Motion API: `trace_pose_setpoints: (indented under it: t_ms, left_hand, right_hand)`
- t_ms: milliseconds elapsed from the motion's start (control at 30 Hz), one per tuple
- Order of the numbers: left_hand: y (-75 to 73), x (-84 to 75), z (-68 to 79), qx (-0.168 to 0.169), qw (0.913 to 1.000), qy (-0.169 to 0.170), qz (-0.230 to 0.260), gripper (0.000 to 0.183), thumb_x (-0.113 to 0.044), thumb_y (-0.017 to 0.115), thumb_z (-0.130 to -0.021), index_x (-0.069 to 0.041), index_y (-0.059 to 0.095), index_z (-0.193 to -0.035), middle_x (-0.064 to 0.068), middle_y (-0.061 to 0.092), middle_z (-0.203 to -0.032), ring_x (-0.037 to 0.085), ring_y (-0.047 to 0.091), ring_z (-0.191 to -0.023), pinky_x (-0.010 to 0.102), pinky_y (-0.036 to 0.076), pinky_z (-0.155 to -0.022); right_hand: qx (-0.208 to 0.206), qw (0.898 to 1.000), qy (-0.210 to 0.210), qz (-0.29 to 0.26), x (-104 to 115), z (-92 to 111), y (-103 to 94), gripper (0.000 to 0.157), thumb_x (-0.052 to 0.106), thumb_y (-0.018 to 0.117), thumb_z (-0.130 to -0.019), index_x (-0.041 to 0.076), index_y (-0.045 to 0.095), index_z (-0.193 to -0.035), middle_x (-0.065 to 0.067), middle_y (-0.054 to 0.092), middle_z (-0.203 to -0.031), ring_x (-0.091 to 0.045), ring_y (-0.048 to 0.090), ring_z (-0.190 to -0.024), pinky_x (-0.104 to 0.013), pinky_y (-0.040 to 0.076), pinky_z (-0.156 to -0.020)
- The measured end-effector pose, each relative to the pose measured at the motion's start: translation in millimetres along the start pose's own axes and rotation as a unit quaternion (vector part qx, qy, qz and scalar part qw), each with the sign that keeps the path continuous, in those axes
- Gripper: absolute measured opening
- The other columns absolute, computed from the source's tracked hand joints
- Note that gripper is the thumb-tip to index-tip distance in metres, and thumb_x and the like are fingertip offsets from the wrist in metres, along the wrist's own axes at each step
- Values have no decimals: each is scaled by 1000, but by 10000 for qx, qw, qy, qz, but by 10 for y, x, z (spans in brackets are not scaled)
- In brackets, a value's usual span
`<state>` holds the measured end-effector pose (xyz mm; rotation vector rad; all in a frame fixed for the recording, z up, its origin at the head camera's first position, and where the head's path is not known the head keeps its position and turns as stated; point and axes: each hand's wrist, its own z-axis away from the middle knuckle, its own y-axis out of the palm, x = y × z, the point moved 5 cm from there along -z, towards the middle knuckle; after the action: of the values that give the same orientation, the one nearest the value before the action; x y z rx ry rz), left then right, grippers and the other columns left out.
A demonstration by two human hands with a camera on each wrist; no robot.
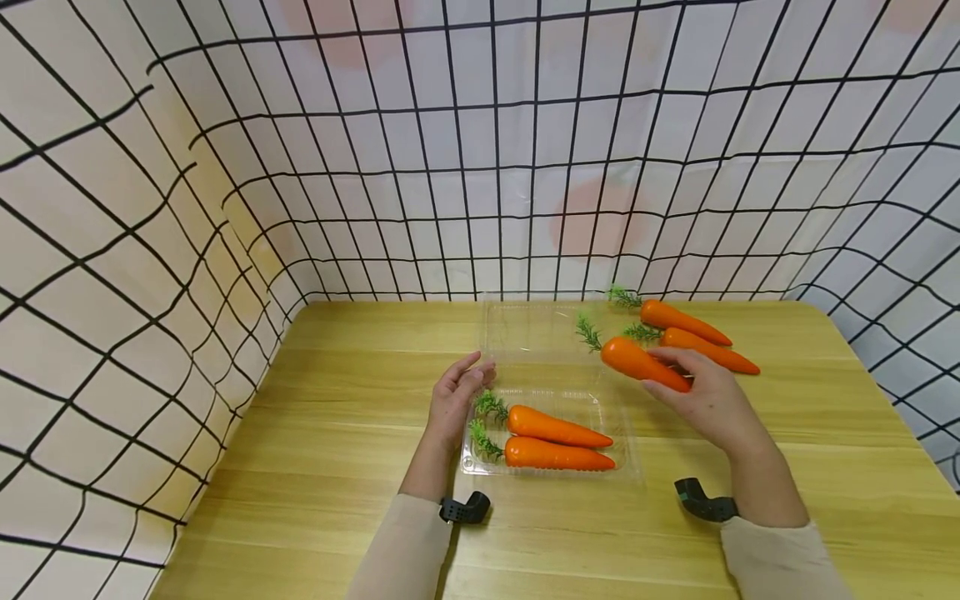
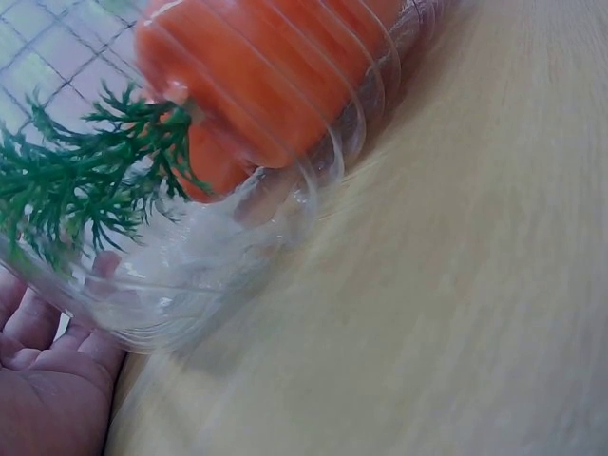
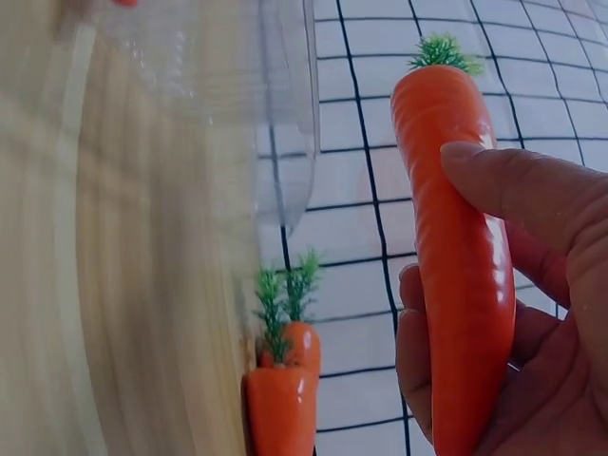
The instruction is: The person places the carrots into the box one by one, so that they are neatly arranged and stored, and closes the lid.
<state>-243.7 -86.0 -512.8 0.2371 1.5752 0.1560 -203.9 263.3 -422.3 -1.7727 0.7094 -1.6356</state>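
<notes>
My right hand (image 1: pixel 708 400) grips an orange carrot (image 3: pixel 451 256) with a green leafy top, thumb on one side and fingers curled round the other. It holds the carrot above the table, right of a clear plastic container (image 1: pixel 630 458). Two carrots lie side by side in the container's tray, a rear carrot (image 1: pixel 558 427) and a front carrot (image 1: pixel 558 454), leafy tops to the left. My left hand (image 1: pixel 450 404) is at the tray's left rear corner, fingers loosely bent. In the left wrist view its fingers (image 2: pixel 33 323) are right at the clear tray wall.
Two more carrots lie at the back right, one farther carrot (image 1: pixel 684 322) and one nearer carrot (image 1: pixel 708 350). The container's clear lid (image 1: pixel 525 329) lies folded back behind the tray. Black wire grid (image 1: pixel 532 158) stands along the back and sides of the wooden table (image 1: pixel 315 467).
</notes>
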Motion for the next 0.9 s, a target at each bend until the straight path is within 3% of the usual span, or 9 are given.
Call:
trace_pose_setpoints:
  t_ms: [333, 600, 900]
  left_hand:
    - [0, 9, 6, 14, 10000, 35, -70, 47, -10, 55, -104, 5, 46, -147, 23, 66, -135, 24, 69, -118, 43, 48, -112]
    - [-3, 16, 4, 3, 10000, 18, -60, 47, -11, 55, -104, 5, 46, -147, 24, 65, -136, 30, 67, -122, 44, 48, -113]
    - [0, 0, 7, 20, 10000, 10, -47, 47, -10, 54, -104, 4, 46, -148, 23, 64, -136, 28, 67, -123, 45, 47, -114]
  right_hand:
    - [196, 9994, -279, -23, 192, 9, 140, 51, 39, 72, -95, 18, 60, -140, -11, 63, -128, -27, 58, -104, -37, 49, -84]
    - [276, 9983, -503, -91, 287, 17, 241, 49, 32, 74, -95, 17, 62, -139, -9, 65, -129, -25, 59, -106, -38, 51, -86]
    - [405, 9950, -875, -258, 377, 28, 352, 47, 27, 75, -94, 17, 62, -139, -10, 64, -136, -27, 61, -118, -44, 52, -97]
